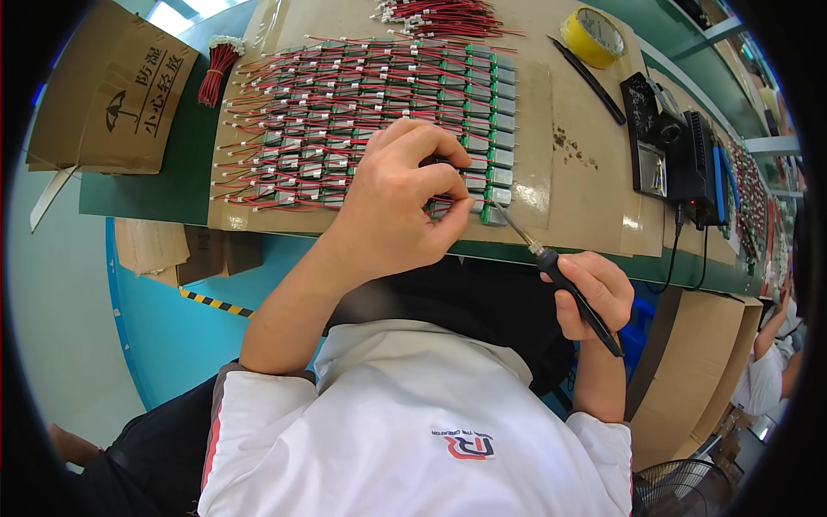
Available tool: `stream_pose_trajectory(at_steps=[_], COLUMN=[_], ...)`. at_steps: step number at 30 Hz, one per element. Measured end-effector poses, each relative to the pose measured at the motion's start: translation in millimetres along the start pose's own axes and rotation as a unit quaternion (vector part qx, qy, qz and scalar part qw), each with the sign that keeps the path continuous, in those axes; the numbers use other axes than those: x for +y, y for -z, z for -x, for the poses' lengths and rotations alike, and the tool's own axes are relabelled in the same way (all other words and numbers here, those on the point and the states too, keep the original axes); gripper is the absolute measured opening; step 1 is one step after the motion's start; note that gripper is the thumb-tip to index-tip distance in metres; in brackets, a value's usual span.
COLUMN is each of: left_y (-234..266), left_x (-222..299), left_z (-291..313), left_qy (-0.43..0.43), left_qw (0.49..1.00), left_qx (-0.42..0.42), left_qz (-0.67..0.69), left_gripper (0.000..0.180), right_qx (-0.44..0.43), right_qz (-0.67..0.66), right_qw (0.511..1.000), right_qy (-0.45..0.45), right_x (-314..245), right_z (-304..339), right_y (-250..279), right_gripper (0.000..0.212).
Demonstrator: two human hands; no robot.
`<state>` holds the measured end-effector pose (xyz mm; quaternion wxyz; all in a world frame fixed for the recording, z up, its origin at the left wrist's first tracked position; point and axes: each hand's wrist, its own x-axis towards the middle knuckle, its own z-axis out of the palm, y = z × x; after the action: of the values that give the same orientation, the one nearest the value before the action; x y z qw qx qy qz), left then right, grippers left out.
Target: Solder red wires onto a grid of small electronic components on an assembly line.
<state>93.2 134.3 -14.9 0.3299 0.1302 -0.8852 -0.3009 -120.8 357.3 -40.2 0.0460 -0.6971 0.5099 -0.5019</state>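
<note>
My left hand [401, 194] is over the near right part of the rows, thumb and index fingertip pinched on a thin red wire [484, 201]. That wire ends at a small circuit board in the nearest row. In my right hand [599, 293] is a soldering iron [551, 264] with a black handle. Its metal tip points up and left, close to the end of the wire; whether it touches is too small to tell. Rows of small green and grey circuit boards [502, 121] lie side by side, with red and black wires and white connectors [284, 121] trailing left.
A bundle of wires [220, 77] and a cardboard box [112, 95] are at the left. More loose wires [439, 17] lie at the far side. Yellow tape [593, 38], a black pen-like tool [590, 82] and a black soldering station [680, 155] stand right. Another person [762, 370] is at far right.
</note>
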Motion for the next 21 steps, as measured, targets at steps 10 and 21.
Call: stream_pose_trajectory(at_steps=[10,21], left_y=[-0.5,-0.1], left_x=[0.4,0.8], left_z=[0.4,-0.3], left_qy=[0.002,-0.002], left_qw=[1.000,1.000], left_qx=[0.000,0.001], left_qz=[-0.005,-0.008], left_gripper=[0.012,0.012], right_qx=[-0.014,0.012], right_qz=[0.011,-0.005], right_qw=[1.000,1.000], right_qy=[0.005,-0.016], right_x=[0.7,-2.0], right_z=[0.1,3.8], right_y=[0.9,0.9], right_gripper=[0.027,0.032])
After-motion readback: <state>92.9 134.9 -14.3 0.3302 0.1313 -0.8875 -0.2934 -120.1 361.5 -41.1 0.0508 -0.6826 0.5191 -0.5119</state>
